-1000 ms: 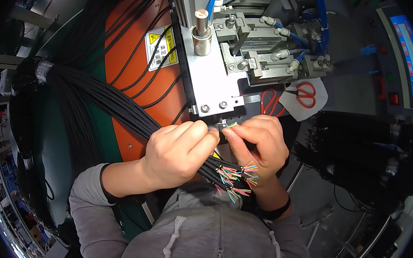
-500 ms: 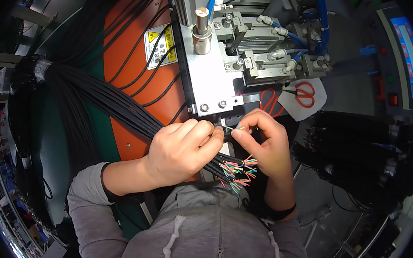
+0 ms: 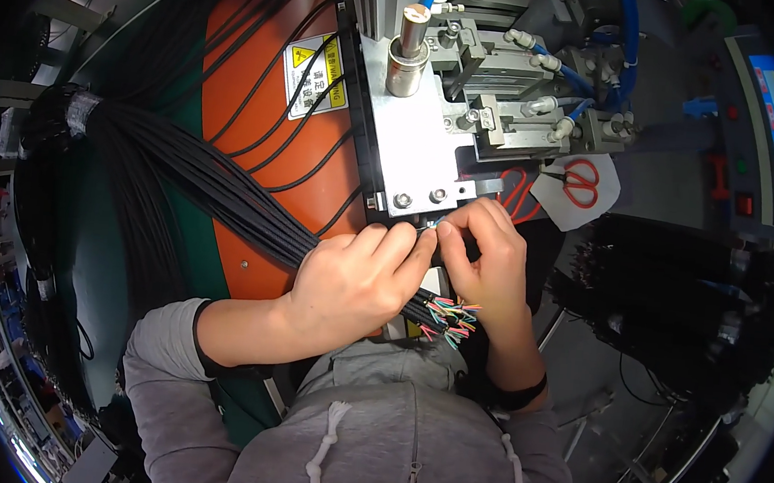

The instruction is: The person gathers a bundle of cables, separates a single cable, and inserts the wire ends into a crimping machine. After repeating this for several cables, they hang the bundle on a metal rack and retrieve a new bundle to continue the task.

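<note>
two hands [image 3: 360, 281] [image 3: 487, 259] pinch thin wire | black cable bundle [image 3: 216, 194] under left | red scissors [image 3: 581, 180] right

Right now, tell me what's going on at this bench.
A person in a grey hoodie works at a metal crimping machine. The left hand grips a thick bundle of black cables with coloured stripped wire ends. The right hand pinches one wire at the machine's lower edge. Red-handled scissors lie nearby.

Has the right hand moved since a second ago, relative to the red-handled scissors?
Yes. The right hand has shifted up toward the grey metal machine plate, closer to the red-handled scissors.
</note>
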### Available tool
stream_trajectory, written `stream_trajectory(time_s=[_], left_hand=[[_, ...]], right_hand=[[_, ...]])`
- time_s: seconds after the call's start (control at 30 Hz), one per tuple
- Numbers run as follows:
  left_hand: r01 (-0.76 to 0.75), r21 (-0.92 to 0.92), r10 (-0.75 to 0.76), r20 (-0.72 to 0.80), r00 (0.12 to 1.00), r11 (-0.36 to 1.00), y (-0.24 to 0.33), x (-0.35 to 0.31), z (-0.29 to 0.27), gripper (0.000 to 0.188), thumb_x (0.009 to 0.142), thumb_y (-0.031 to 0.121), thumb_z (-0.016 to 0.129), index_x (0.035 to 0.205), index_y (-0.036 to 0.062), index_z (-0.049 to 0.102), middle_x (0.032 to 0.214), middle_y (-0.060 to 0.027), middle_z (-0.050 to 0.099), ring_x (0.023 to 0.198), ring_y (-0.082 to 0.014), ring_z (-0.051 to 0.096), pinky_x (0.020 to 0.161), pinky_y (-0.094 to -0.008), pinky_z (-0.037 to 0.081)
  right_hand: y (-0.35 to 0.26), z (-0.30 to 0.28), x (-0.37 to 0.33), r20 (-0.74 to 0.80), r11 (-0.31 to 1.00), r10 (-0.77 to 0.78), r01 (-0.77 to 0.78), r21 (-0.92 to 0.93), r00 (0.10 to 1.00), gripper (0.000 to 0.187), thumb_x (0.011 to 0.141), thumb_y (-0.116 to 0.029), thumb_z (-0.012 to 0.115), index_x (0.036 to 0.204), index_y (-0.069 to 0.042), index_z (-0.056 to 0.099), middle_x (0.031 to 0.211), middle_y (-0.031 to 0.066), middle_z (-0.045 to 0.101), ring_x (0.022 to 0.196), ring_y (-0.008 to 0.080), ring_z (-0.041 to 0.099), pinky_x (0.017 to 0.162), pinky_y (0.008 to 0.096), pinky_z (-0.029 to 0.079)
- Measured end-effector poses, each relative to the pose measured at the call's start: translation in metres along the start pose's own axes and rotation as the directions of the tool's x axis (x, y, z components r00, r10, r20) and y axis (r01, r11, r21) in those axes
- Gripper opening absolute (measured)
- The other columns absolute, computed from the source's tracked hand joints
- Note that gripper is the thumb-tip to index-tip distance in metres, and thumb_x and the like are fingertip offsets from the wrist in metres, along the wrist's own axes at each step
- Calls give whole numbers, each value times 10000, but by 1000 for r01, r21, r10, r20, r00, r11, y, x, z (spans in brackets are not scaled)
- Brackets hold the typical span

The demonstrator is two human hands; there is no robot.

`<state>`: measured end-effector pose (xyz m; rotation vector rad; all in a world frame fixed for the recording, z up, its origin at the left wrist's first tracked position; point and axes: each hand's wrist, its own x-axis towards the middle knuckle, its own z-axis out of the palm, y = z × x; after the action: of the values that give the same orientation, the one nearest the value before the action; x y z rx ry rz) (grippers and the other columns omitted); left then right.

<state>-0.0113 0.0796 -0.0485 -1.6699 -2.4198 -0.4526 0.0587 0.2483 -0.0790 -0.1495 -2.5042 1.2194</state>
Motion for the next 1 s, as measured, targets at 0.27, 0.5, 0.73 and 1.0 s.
stream_trajectory(time_s=[0.27, 0.5, 0.73, 1.0], left_hand=[[10, 23, -10, -9, 1000, 1000, 2, 1, 0, 355, 730, 63, 633, 1082, 64, 679, 731, -12, 440, 597, -122, 490, 498, -252, 384], [-13, -9, 12, -106, 994, 1000, -7, 1, 6, 280, 696, 84, 650, 972, 61, 691, 737, 3, 517, 607, -113, 544, 514, -249, 400], [60, -1, -60, -55, 997, 998, 0, -2, -3, 218, 711, 91, 661, 926, 60, 685, 736, -2, 539, 616, -120, 569, 528, -265, 420], [44, -11, -44, 3, 999, 999, -7, -3, -7, 171, 701, 91, 648, 867, 49, 656, 704, -8, 501, 588, -105, 538, 514, -240, 407]], right_hand=[[12, 14, -3, -122, 996, -27, 36, 78, 992, 91, 750, 4, 658, 747, 8, 567, 692, 86, 551, 623, 204, 527, 600, 291, 428], [18, 21, -10, 109, 752, 433, -426, 504, 895, 85, 798, -1, 646, 795, -2, 561, 729, 28, 560, 641, 108, 502, 603, 251, 415], [14, 20, -13, 50, 828, 390, -374, 419, 919, 108, 799, -15, 680, 856, 7, 591, 749, 31, 580, 675, 104, 536, 640, 250, 442], [27, -17, -8, 61, 751, -383, 271, 602, 922, 106, 745, 56, 708, 827, 18, 654, 749, 75, 645, 695, 171, 599, 662, 280, 463]])
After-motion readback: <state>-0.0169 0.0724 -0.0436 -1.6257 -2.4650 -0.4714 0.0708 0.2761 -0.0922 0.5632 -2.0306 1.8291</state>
